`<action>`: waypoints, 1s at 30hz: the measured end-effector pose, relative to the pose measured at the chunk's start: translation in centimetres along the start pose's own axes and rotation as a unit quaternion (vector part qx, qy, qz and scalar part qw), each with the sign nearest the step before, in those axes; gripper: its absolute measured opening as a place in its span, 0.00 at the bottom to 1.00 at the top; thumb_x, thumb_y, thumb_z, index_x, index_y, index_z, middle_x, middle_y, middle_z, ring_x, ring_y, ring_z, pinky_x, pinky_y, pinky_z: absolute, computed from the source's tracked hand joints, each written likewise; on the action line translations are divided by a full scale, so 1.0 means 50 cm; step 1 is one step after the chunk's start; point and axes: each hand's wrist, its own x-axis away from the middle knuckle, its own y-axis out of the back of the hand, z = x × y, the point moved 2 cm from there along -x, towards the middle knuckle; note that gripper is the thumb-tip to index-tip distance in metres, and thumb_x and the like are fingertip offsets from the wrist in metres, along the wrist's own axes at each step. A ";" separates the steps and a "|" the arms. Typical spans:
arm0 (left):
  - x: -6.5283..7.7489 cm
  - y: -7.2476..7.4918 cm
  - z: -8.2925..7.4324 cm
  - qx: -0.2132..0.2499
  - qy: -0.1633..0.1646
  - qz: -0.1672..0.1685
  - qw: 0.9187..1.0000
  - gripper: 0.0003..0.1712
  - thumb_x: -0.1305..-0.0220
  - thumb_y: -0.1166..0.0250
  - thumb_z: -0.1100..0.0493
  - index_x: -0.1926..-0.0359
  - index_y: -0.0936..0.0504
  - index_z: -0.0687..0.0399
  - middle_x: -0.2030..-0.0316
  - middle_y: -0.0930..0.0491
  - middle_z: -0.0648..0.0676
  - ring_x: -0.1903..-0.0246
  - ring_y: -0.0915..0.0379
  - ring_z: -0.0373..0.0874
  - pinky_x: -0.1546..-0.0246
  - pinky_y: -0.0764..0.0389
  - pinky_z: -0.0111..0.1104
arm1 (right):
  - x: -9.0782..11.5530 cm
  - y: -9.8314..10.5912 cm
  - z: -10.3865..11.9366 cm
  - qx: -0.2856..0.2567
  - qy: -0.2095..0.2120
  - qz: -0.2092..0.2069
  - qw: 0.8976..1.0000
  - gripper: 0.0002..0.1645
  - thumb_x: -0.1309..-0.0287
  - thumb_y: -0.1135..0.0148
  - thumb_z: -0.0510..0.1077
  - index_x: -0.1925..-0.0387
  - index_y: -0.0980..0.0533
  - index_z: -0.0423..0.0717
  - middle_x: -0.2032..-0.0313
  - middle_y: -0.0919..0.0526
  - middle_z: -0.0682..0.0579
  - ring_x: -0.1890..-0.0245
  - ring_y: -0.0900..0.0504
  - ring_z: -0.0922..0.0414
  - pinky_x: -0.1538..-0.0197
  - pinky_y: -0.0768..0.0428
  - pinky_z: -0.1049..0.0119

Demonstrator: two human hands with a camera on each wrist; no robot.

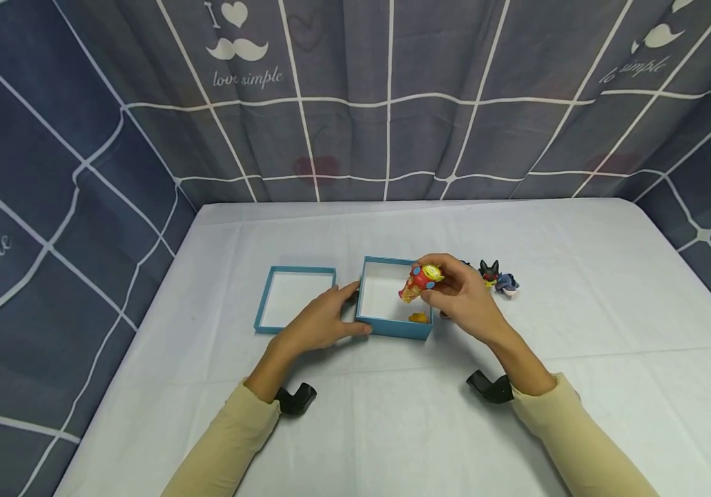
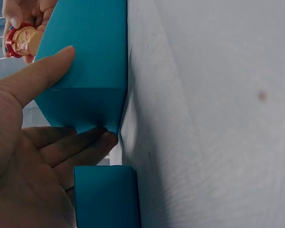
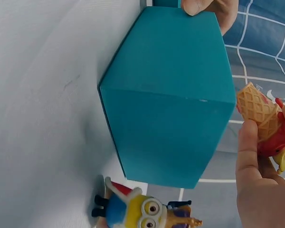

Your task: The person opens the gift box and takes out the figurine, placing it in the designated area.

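In the head view my right hand (image 1: 464, 293) pinches a toy figurine (image 1: 420, 279) above an open teal box (image 1: 397, 328). The figurine has a yellow top, a red body and a waffle-cone base; the right wrist view shows the waffle pattern (image 3: 256, 107) close up. My left hand (image 1: 321, 317) grips the near left corner of the box, its thumb on the front wall (image 2: 85, 57) and its fingers against the left side. A small yellow item (image 1: 419, 317) lies inside the box near the front wall.
The teal-rimmed lid (image 1: 261, 307) lies left of the box, inner side up. Right of the box, behind my right hand, stand a black-eared figurine (image 1: 489, 270) and a blue-grey one (image 1: 507, 284). A minion figurine (image 3: 133, 209) is by the box's right side.
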 end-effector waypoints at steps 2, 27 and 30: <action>0.000 0.000 0.000 0.002 -0.003 -0.001 1.000 0.52 0.44 0.25 0.45 0.26 0.40 0.62 0.33 0.31 0.60 0.28 0.53 0.63 0.31 0.45 0.51 | 0.003 0.005 0.000 -0.004 -0.009 -0.002 1.000 0.29 0.44 0.39 0.27 0.39 0.31 0.36 0.49 0.22 0.39 0.58 0.19 0.51 0.55 0.20 0.70; 0.002 -0.001 0.002 0.012 -0.007 -0.002 1.000 0.52 0.44 0.25 0.47 0.26 0.40 0.62 0.40 0.24 0.59 0.28 0.50 0.59 0.29 0.49 0.47 | 0.040 0.070 0.009 -0.014 -0.041 0.045 0.998 0.27 0.48 0.40 0.23 0.46 0.32 0.36 0.48 0.22 0.41 0.50 0.21 0.51 0.46 0.24 0.68; 0.000 0.000 0.002 0.009 -0.008 -0.002 1.000 0.52 0.44 0.25 0.47 0.26 0.40 0.62 0.40 0.24 0.59 0.28 0.49 0.59 0.30 0.48 0.47 | 0.046 0.089 0.008 -0.005 -0.033 0.059 0.998 0.26 0.47 0.40 0.23 0.45 0.31 0.36 0.48 0.22 0.41 0.49 0.21 0.51 0.45 0.24 0.68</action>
